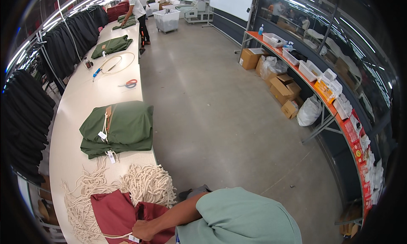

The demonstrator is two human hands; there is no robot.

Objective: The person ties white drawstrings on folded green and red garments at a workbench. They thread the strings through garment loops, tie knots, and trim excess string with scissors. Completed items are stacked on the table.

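At the bottom of the head view, my right hand point(144, 230) comes in from a pale green sleeve. Its fingers are closed at a cream cord point(121, 236) with a white tag point(134, 239), over a folded burgundy cloth article point(111, 208). My left hand is out of sight. Under and around the burgundy cloth spreads a mass of cream cords point(82, 201), and a thicker bundle of cords point(149, 182) lies beside it at the table edge. Farther along is a stack of folded green cloth articles point(121, 125) with cords and white tags.
Up the long white table point(68, 129) lie scissors point(129, 84), a coiled pale tube point(123, 59) and another green bundle point(112, 45). A person point(136, 11) works at the far end. Dark garments point(70, 38) hang along the left. An orange bench point(296, 64) with bins stands right.
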